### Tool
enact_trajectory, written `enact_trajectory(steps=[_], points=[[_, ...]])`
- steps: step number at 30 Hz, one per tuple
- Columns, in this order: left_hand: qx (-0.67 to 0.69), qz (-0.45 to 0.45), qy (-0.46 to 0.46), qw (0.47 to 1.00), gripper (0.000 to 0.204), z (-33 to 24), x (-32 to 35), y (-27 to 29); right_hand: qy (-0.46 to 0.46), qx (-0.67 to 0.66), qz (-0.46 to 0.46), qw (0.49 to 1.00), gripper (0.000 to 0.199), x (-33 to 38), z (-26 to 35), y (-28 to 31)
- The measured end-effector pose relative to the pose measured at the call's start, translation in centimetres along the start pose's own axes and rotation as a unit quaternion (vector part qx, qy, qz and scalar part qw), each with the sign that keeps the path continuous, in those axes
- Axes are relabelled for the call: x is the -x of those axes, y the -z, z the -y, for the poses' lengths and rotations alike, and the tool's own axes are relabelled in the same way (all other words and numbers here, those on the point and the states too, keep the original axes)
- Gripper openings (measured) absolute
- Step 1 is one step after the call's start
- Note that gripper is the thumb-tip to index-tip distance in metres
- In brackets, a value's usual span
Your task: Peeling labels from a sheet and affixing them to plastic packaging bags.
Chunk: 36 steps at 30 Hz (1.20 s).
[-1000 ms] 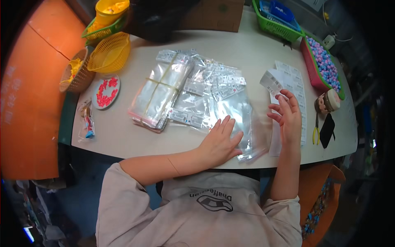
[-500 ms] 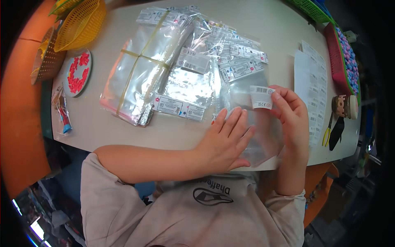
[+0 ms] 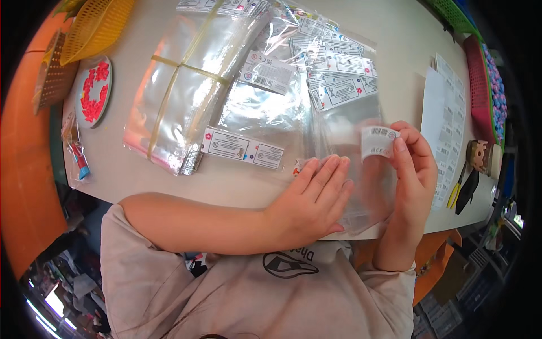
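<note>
Fingers, right hand: thumb and forefinger pinch one white label.
Fingers, left hand: straight, close together, gripping nothing, laid flat on a clear bag.
Label in hand: off its sheet, at two o'clock from the left hand, over that bag; whether it touches cannot be told, so this one seems unfinished.
Apparently done: another bag, eleven o'clock, bears a similar label; whether stuck is unclear.
Apparently left: rows on the label sheet, one o'clock from the right hand; banded stack, ten o'clock, unopened.
</note>
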State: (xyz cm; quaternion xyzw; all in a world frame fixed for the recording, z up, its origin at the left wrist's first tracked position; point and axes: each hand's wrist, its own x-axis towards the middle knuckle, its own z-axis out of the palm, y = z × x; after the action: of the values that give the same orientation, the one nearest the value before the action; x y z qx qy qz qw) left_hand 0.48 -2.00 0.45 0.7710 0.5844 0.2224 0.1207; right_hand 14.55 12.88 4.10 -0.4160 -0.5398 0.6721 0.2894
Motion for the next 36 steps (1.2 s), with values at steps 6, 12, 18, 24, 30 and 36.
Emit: enact_trajectory(steps=[6, 12, 18, 24, 30, 36], points=[[-0.018, 0.012, -0.007, 1.000, 0.070, -0.1, 0.1, -0.2, 0.013, 0.034, -0.067, 0.997, 0.017, -0.2, 0.0, 0.5], [-0.036, 0.017, -0.003, 0.999, 0.071, -0.2, 0.2, -0.1, 0.008, 0.086, -0.009, 0.996, 0.006, -0.1, -0.3, -0.5], [-0.039, 0.018, -0.005, 0.999, 0.067, -0.1, 0.1, 0.0, 0.002, 0.096, 0.003, 0.995, 0.010, -0.7, -1.0, -0.1], [-0.060, 0.014, -0.007, 0.998, 0.064, -0.1, 0.0, 0.2, 0.012, 0.117, -0.014, 0.993, 0.010, -0.8, -0.9, -0.6], [-0.070, 0.011, -0.008, 0.997, 0.065, -0.1, 0.1, 0.1, 0.008, 0.132, -0.021, 0.991, 0.009, -0.9, -1.0, -0.7], [-0.070, 0.012, -0.004, 0.998, 0.065, -0.1, 0.1, 0.0, 0.006, 0.137, -0.022, 0.990, 0.008, -0.9, -1.1, -0.8]])
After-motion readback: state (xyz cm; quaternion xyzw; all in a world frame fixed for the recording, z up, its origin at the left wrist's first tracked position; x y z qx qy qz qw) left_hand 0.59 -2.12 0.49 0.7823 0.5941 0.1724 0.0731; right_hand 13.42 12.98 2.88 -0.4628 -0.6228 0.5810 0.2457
